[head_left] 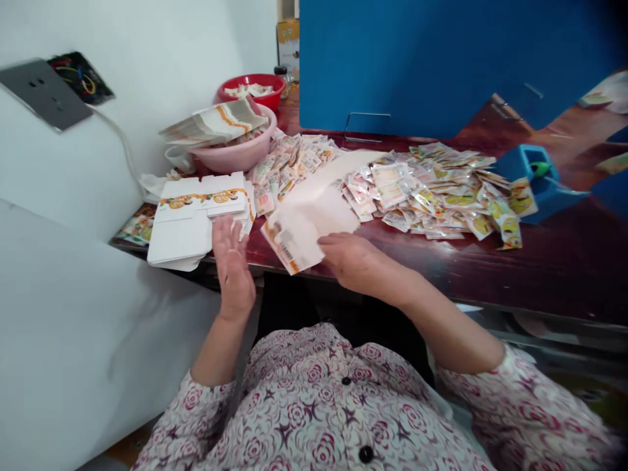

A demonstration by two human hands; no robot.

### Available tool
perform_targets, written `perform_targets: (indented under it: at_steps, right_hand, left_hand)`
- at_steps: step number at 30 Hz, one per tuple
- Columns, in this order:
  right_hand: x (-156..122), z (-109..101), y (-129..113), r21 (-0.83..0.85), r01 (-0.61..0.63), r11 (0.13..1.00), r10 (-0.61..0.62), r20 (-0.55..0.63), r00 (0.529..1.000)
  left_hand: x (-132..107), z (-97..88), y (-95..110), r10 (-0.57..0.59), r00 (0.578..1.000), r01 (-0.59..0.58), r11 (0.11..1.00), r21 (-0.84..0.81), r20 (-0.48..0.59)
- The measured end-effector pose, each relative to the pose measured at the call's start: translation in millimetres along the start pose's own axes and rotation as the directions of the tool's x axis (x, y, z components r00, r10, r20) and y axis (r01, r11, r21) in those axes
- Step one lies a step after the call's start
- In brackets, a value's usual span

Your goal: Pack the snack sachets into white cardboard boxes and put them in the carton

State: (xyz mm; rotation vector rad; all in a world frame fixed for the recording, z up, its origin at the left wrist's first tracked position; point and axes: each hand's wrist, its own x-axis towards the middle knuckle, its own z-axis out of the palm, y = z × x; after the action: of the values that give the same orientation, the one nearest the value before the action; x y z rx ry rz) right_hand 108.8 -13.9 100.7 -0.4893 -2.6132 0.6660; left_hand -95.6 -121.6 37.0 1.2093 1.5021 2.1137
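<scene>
**Eyeing a printed white card (299,232) between our hands**

It's at the front edge of the dark red table (554,275), folks. Left of the card, our left hand (232,265) is open, grasping nothing, beside flat white cartons (181,226). Our right hand (350,261) touches it; can't tell if it's gripping. Foil sachets (432,196) heap right of it.

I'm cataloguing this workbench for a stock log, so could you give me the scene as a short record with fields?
Left hand: raised, open, beside flat white printed cardboard box blanks
Right hand: on a white barcoded paper packet
Loose items: heap of small shiny printed sachets
Containers: pink plastic bowl, red plastic bowl
Surface: dark reddish-brown table
</scene>
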Motion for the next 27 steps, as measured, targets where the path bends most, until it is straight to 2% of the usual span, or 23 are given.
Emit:
perform_targets:
  at_steps: [3, 5, 7, 9, 11, 14, 16, 18, 19, 21, 24, 27]
  right_hand:
    - [29.2, 8.8, -12.8, -0.275, 0.191, 0.942, -0.114, 0.275, 0.955]
    - [47.8, 20.3, -16.9, -0.364, 0.254, 0.896, -0.132, 0.327, 0.936]
    - [61.5, 32.5, -14.3, -0.424, 0.277, 0.862, -0.136, 0.333, 0.933]
    - [67.7, 41.8, -5.8, -0.438, 0.276, 0.856, -0.149, 0.301, 0.942]
    - [65.7, 45.8, 6.6, -0.39, 0.261, 0.883, -0.189, 0.214, 0.958]
    - [52.6, 41.2, 31.1, -0.231, 0.205, 0.951, -0.227, -0.076, 0.971]
    - [44.3, 34.3, 51.0, -0.138, 0.118, 0.983, -0.156, -0.307, 0.939]
    - [42.1, 28.7, 72.1, -0.095, 0.003, 0.995, -0.045, -0.443, 0.895]
    - [44.3, 27.4, 82.0, -0.091, -0.044, 0.995, -0.003, -0.464, 0.886]
    - [55.8, 28.1, 98.0, -0.101, -0.078, 0.992, 0.027, -0.432, 0.901]
    - [87.2, 36.2, 108.3, -0.12, -0.011, 0.993, -0.025, -0.294, 0.956]
    - [124.3, 49.5, 103.8, -0.173, 0.072, 0.982, -0.096, -0.14, 0.985]
  left_hand:
    - [10.4, -15.2, 7.6, 0.055, 0.997, -0.058, 0.997, 0.059, 0.057]
    - [13.4, -19.9, 5.5, 0.018, 0.998, -0.024, 0.996, 0.091, 0.058]
    - [16.1, -21.2, -1.1, -0.043, 0.999, 0.041, 0.987, 0.154, 0.006]
    - [19.7, -20.0, -9.2, -0.088, 0.995, 0.097, 0.967, 0.237, -0.048]
    - [23.8, -17.1, -16.4, -0.11, 0.991, 0.127, 0.945, 0.301, -0.073]
    - [29.4, -12.0, -23.7, -0.113, 0.988, 0.143, 0.928, 0.343, -0.105]
    - [33.1, -10.1, -26.7, -0.109, 0.984, 0.152, 0.926, 0.346, -0.141]
    - [36.9, -10.4, -28.1, -0.101, 0.976, 0.159, 0.934, 0.319, -0.192]
    - [38.5, -11.2, -27.9, -0.098, 0.97, 0.163, 0.942, 0.293, -0.224]
    - [40.3, -14.0, -25.2, -0.092, 0.951, 0.163, 0.96, 0.227, -0.295]
    - [37.5, -20.0, -16.7, -0.077, 0.909, 0.13, 0.986, 0.103, -0.411]
    - [31.7, -27.1, -8.1, -0.094, 0.842, 0.105, 0.994, -0.009, -0.531]
